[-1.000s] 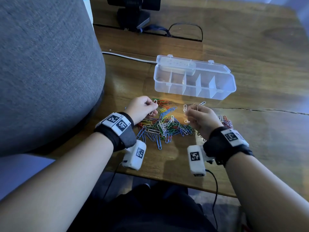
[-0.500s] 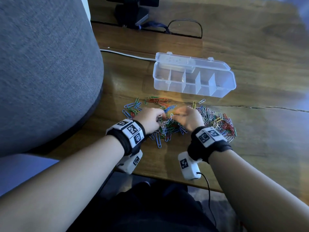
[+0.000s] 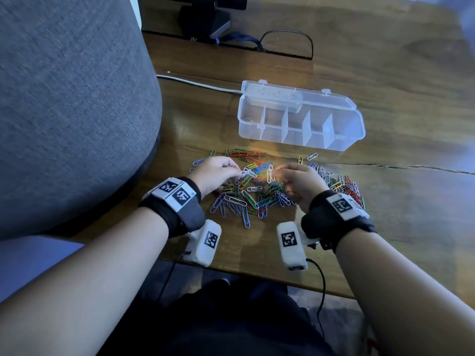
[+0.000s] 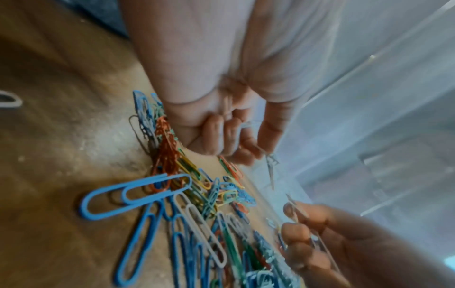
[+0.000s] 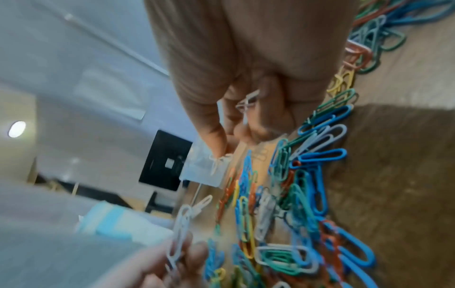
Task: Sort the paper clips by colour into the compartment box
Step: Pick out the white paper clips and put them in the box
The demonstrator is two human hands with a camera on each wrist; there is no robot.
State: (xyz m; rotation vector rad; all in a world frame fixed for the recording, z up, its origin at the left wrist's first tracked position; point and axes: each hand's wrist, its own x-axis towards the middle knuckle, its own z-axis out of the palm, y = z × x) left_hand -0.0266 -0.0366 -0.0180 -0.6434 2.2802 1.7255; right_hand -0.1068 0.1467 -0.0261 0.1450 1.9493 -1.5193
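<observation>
A heap of coloured paper clips lies on the wooden table, nearer me than the clear compartment box, whose lid is open and whose compartments look bare. My left hand hovers over the heap's left side with its fingers curled, holding white clips in the palm and pinching another white clip. My right hand is over the heap's right side. It pinches a white clip at its fingertips and keeps more white clips in its curled palm.
A large grey upholstered seat fills the left. A white cable and a black device with a cord lie behind the box. The table's front edge is close below my wrists.
Both hands were down in the heap half a second ago. Now they are raised a little and each pinches a white clip.
</observation>
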